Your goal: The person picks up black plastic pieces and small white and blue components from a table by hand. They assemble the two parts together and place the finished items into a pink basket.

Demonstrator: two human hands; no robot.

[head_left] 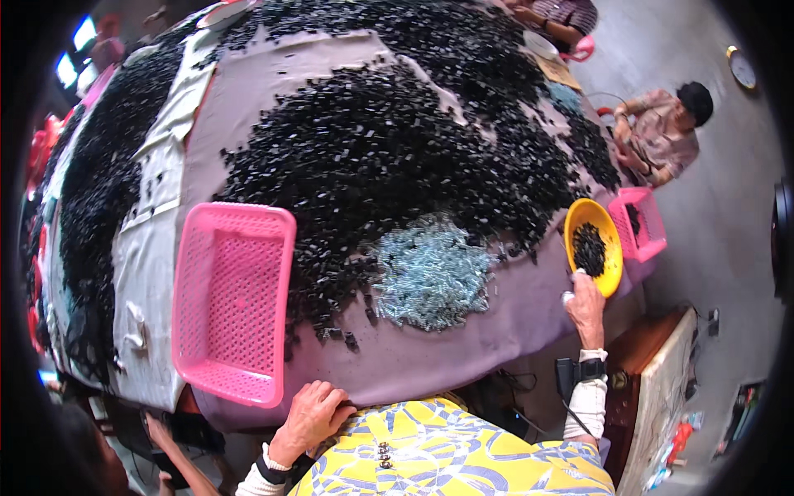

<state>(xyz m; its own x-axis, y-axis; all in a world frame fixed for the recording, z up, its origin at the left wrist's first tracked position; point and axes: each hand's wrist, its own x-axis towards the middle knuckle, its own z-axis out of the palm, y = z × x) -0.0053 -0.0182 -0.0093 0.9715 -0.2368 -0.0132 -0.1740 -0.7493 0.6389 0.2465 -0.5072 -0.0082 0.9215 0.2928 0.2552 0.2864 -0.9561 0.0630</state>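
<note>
My right hand (585, 310) grips the near rim of a yellow bowl (612, 269). Small black oblong pieces (588, 248) lie inside the bowl, at the table's right edge. My left hand (313, 420) rests on the front edge of the table, its fingers slightly bent and apart, with nothing seen in them. Just beyond it stands a pink perforated basket (240, 302) with nothing in it. A wide heap of black pieces (372, 149) covers the middle of the mauve cloth (504, 314), and a pile of clear bluish pieces (434, 273) sits at its near side.
A second pink basket (649, 223) stands against the yellow bowl's right side. A person (666, 132) sits at the right, another (566, 21) at the far right. More black pieces (107, 190) cover the table's left part. A wooden piece of furniture (653, 380) is near my right forearm.
</note>
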